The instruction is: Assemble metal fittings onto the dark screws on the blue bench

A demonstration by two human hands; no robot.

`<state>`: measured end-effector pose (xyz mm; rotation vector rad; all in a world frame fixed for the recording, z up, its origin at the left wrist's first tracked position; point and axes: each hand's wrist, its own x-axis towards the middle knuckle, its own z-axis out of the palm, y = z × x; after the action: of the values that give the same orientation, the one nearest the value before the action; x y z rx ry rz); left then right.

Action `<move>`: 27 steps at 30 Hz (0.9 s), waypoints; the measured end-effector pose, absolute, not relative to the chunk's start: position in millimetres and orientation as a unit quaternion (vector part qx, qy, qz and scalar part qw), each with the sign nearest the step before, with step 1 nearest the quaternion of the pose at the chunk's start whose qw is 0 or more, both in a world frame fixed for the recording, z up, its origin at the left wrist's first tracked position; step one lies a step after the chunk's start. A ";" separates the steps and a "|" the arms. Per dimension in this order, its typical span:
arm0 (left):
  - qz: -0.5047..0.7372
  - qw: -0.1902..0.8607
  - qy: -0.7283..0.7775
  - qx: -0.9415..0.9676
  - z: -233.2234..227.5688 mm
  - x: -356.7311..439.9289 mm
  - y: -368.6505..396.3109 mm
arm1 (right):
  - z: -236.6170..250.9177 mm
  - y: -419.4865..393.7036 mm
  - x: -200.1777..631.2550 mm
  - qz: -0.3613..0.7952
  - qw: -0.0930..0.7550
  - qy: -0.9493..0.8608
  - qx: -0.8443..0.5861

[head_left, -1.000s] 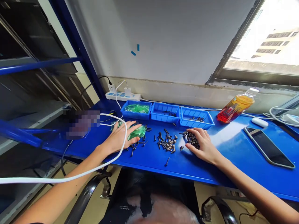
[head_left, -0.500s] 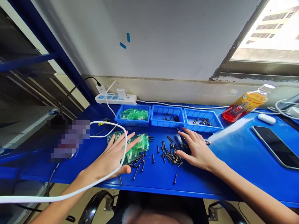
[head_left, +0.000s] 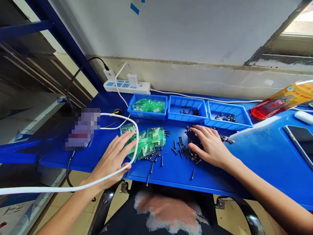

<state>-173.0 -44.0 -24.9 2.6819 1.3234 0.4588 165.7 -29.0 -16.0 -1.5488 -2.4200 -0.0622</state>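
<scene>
My left hand (head_left: 116,153) rests with fingers stretched out at the left edge of some green plastic packets (head_left: 156,136), which hold small pale pieces. Partly under the packets lie dark screws (head_left: 156,155). Fingers apart, my right hand (head_left: 209,145) lies over the right side of a heap of dark screws (head_left: 188,151) and hides part of it. Just right of that hand are a few shiny metal fasteners (head_left: 227,139). Neither hand grips anything that I can see. A loose screw (head_left: 193,174) lies near the table's front edge.
Three blue bins stand in a row: one with green packets (head_left: 148,112), one with dark screws (head_left: 187,114), one with metal pieces (head_left: 228,124). Behind are a power strip (head_left: 144,88) and wall. A bottle (head_left: 274,102) and phone (head_left: 302,142) are right. A white cable (head_left: 97,181) crosses my left wrist.
The view has tilted down and shifted left. My left hand has drawn back off the green packets, uncovering more of them. My right hand stays spread at the screw heap, covering slightly more of it.
</scene>
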 end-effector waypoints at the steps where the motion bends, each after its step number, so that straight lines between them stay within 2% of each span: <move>1: 0.145 0.051 0.435 0.887 -24.9 -170.0 -50.0 | -15.4 -27.2 165.3 -0.019 0.134 -0.838 -0.529; 10: 0.119 0.061 0.489 0.862 -30.3 -127.8 -45.9 | -17.9 -13.4 155.0 0.027 0.135 -0.873 -0.468; 18: 0.158 0.071 0.459 0.871 -19.9 -109.2 -56.9 | -12.8 -27.1 161.6 0.030 0.218 -0.870 -0.442; 22: 0.099 0.072 0.435 0.892 -18.2 -92.2 -61.8 | -13.6 -30.2 157.7 0.028 0.210 -0.877 -0.431; 27: 0.115 0.059 0.462 0.877 -21.9 -73.1 -48.2 | -5.7 -38.2 147.8 0.015 0.195 -0.894 -0.404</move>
<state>-73.1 -48.2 -21.9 2.6573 1.4005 0.3498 147.8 -38.2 -5.7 -1.1313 -2.5046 0.0432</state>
